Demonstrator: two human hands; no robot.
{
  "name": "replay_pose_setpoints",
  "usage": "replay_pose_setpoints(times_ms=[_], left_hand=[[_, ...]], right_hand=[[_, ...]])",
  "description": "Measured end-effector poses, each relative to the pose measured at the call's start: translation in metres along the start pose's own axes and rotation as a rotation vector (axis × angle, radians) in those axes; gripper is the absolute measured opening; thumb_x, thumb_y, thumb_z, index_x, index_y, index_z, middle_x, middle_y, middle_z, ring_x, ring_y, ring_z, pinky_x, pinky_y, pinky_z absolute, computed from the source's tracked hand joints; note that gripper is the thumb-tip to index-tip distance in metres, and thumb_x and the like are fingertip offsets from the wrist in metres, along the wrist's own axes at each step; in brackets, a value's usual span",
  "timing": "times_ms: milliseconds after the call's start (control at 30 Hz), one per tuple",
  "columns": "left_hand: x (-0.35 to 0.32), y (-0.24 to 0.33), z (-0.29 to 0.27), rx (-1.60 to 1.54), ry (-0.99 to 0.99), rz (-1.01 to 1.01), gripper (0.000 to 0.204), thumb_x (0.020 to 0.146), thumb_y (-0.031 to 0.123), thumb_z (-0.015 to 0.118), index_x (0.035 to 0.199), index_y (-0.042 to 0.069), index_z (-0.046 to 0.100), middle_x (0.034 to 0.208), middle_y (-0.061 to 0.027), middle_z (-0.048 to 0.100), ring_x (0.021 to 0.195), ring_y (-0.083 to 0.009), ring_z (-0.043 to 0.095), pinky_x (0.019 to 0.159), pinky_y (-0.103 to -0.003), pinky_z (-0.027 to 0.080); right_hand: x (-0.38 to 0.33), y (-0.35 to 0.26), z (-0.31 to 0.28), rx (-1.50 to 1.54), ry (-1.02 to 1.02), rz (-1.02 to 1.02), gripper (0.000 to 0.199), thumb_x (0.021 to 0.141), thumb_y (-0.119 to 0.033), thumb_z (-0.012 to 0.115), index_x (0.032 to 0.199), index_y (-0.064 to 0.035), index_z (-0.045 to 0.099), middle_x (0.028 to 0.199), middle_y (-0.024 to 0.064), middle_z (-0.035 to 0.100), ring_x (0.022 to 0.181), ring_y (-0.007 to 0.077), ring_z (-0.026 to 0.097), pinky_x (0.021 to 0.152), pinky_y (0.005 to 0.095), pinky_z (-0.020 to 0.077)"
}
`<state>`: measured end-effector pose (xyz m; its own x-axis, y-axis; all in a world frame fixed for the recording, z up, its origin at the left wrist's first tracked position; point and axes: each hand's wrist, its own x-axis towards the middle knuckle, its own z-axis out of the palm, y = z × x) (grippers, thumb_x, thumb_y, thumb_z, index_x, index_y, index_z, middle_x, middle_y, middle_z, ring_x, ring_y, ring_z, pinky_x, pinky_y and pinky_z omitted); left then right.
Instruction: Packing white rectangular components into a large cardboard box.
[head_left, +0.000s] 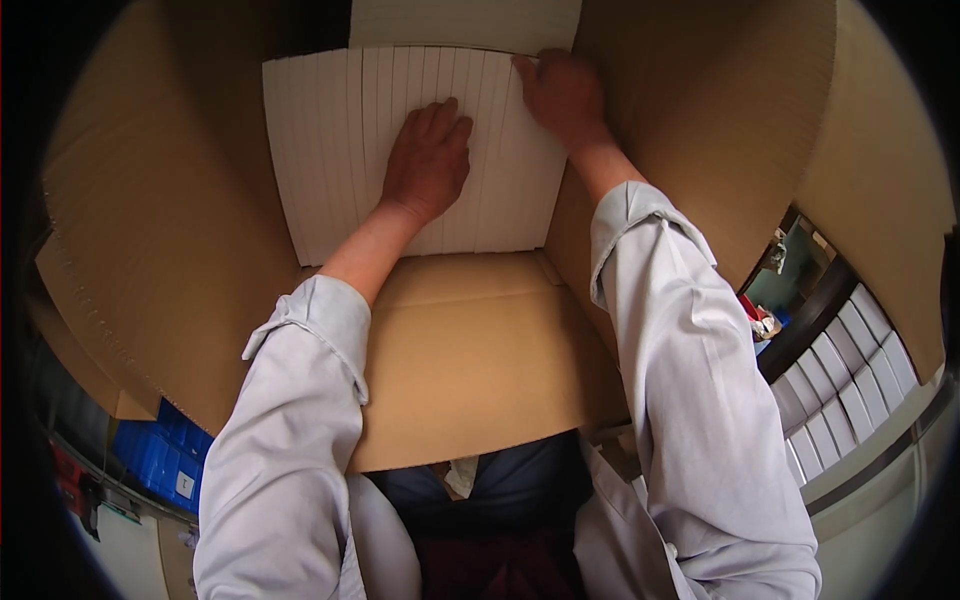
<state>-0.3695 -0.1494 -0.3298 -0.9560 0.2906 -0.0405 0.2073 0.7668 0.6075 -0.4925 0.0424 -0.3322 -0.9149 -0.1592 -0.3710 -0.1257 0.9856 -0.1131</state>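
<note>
Dark-lined white boxes (505,165), plain brown carton (480,345), pale grey sleeves (290,440)

packing workshop: carton (480,350), white boxes (848,375)

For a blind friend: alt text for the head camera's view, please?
A person's left hand lies on a row of thin white boxes inside a carton; the right hand is at the row's far right corner. Outside are a blue bin and other white boxes.
</note>
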Motion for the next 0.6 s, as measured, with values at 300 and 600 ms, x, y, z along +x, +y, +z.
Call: replay_pose_setpoints(times_ms=[300, 600], left_hand=[[0.009, 0.001, -0.009, -0.008, -0.092, -0.033, 0.032, 0.085, 0.009, 0.065, 0.115, 0.0, 0.063, 0.131, -0.0181, 0.057, 0.123, -0.0369, 0.05, 0.107, -0.045, 0.041], [0.083, 0.029, -0.008, -0.109, -0.046, 0.075, 0.038, 0.088, 0.014, 0.066, 0.123, -0.001, 0.06, 0.126, -0.021, 0.061, 0.12, -0.0397, 0.054, 0.105, -0.048, 0.044]], right_hand=[[-0.099, -0.029, 0.038, 0.156, 0.221, 0.021, 0.07, 0.093, -0.03, 0.064, 0.145, 0.0101, 0.039, 0.152, 0.0284, 0.039, 0.143, 0.042, 0.034, 0.119, 0.0501, 0.0256], [-0.138, -0.037, 0.047, 0.264, 0.089, 0.328, 0.08, 0.094, -0.031, 0.063, 0.151, 0.0113, 0.026, 0.161, 0.0312, 0.02, 0.15, 0.0454, 0.018, 0.122, 0.0503, 0.0202]])
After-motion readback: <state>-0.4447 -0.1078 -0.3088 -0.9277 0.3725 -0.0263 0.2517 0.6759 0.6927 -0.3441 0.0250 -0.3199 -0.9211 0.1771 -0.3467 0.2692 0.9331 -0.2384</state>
